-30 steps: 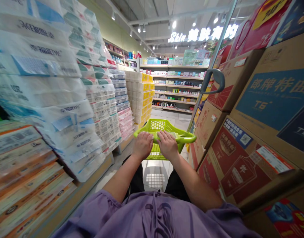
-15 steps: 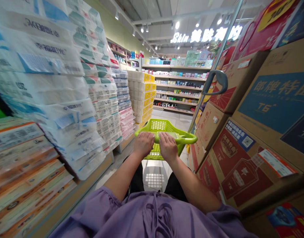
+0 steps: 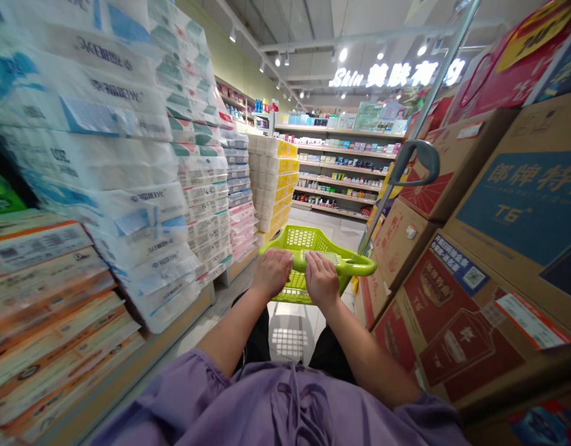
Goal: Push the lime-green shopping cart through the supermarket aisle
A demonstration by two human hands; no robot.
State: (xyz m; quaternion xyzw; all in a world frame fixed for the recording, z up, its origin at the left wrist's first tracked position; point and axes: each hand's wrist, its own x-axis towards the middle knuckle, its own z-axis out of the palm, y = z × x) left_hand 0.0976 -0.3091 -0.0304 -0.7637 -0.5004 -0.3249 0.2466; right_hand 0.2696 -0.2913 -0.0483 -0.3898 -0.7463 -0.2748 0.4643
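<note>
A lime-green plastic shopping cart [image 3: 308, 238] with perforated walls stands in front of me. My left hand [image 3: 273, 273] is wrapped over the left half of its handle. Just to the right, close beside it, my right hand [image 3: 321, 277] grips the same green handle [image 3: 353, 265] near the middle. The fingers of both hands curl over the bar, and their tips are partly hidden. Through the openings I see floor; no goods show inside the cart.
Tall stacks of wrapped tissue packs [image 3: 127, 148] line the left side. Cardboard boxes [image 3: 457, 310] are piled on the right, with a metal pole bearing a grey handle [image 3: 418, 162] alongside. Beyond the tiled aisle, shelves of small goods [image 3: 341, 164] span the back.
The surroundings and the cart have shifted slightly rightward in view. Side stacks look a little nearer. Both hands keep their grip on the handle.
</note>
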